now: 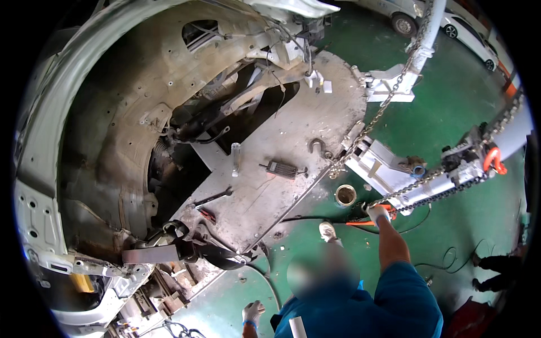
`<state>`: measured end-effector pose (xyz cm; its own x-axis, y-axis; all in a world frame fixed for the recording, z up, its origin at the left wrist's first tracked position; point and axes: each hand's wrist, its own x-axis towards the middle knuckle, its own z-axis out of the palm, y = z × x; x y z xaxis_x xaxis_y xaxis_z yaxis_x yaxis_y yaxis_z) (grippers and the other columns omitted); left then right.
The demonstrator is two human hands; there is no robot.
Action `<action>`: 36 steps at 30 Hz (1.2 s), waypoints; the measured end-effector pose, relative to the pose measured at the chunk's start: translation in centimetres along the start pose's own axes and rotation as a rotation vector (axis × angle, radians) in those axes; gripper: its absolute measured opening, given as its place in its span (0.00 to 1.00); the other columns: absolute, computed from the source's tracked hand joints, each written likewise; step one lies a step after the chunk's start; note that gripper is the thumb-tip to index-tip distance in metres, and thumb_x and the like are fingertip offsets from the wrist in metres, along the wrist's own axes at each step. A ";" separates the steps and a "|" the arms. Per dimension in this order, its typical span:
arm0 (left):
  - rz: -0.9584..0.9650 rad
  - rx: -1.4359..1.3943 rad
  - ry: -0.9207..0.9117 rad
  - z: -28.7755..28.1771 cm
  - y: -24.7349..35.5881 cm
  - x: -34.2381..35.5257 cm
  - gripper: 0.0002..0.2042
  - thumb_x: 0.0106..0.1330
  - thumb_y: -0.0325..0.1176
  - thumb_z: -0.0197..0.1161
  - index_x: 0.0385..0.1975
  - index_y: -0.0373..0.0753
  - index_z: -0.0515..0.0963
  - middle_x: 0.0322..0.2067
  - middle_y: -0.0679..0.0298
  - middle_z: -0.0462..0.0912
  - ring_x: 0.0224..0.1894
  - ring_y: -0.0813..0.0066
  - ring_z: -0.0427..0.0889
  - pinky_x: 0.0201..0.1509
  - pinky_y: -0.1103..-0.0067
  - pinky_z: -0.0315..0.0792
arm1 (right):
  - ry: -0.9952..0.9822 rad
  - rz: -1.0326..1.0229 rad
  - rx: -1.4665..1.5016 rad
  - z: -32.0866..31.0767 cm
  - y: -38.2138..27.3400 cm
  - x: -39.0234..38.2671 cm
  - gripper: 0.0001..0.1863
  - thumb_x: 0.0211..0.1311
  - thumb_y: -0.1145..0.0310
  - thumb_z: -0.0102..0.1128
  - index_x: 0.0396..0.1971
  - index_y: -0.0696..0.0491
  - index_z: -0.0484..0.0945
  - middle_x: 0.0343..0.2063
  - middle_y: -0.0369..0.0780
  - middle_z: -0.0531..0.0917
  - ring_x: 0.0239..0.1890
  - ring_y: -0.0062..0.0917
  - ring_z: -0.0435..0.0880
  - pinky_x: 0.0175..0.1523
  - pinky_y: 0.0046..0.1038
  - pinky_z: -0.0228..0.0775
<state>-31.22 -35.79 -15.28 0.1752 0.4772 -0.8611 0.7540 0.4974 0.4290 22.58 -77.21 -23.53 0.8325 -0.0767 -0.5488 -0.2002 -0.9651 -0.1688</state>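
Note:
In a white glove, my right hand reaches low at the foot of the frame machine and closes around the end of a steel chain. Orange metal shows right beside those fingers, and an orange bar lies just below them; part of the grip is hidden. A round open can stands to the left of this hand. My left hand, also gloved, hangs low over the green floor with its fingers curled in and nothing seen in them.
A stripped car body fills the left side over a grey metal platform. On the platform lie a wrench, a clear bottle and a ribbed grey tool. Hoses cross the floor; an orange hook hangs at right.

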 end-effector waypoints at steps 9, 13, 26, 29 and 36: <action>-0.145 -0.213 0.174 3.1 -7.5 -3.0 0.19 0.65 0.39 0.63 0.44 0.25 0.78 0.40 0.47 0.83 0.40 0.58 0.84 0.47 0.69 0.77 | 0.043 -0.263 -0.240 0.9 -26.6 21.2 0.31 0.61 0.44 0.50 0.50 0.57 0.76 0.49 0.49 0.80 0.52 0.43 0.78 0.53 0.44 0.71; -0.232 -0.034 0.209 7.9 -1.3 -9.5 0.16 0.65 0.38 0.63 0.41 0.28 0.81 0.35 0.58 0.85 0.37 0.73 0.83 0.43 0.79 0.76 | -0.024 -0.299 -0.119 2.9 -27.9 29.4 0.22 0.52 0.55 0.55 0.40 0.58 0.75 0.36 0.47 0.79 0.38 0.40 0.77 0.42 0.42 0.71; 0.634 -0.308 1.070 -1.9 17.2 -12.2 0.11 0.71 0.36 0.59 0.41 0.33 0.80 0.37 0.65 0.82 0.37 0.78 0.77 0.42 0.83 0.69 | -0.315 -0.340 0.688 -2.5 -20.8 17.7 0.24 0.40 0.78 0.62 0.44 0.57 0.75 0.32 0.38 0.80 0.30 0.27 0.79 0.34 0.29 0.72; 0.936 -0.180 1.209 -7.9 28.0 -15.4 0.11 0.72 0.34 0.56 0.44 0.33 0.78 0.42 0.61 0.80 0.43 0.76 0.77 0.46 0.79 0.72 | -0.529 -0.542 0.776 -10.4 -29.8 -0.5 0.20 0.42 0.79 0.63 0.41 0.55 0.76 0.31 0.40 0.80 0.26 0.23 0.80 0.28 0.28 0.72; 1.340 0.461 1.034 -13.0 41.2 -12.1 0.08 0.66 0.29 0.58 0.40 0.32 0.77 0.37 0.55 0.81 0.38 0.63 0.81 0.45 0.73 0.74 | -0.250 -1.284 0.061 -8.4 -49.4 -18.2 0.27 0.34 0.58 0.78 0.32 0.57 0.76 0.28 0.49 0.83 0.32 0.44 0.84 0.40 0.39 0.76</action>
<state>-10.51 -11.65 16.39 0.4698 0.6648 0.5808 0.5735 -0.7300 0.3717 21.68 -30.20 1.61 0.3294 0.9383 -0.1050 0.6312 -0.3016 -0.7146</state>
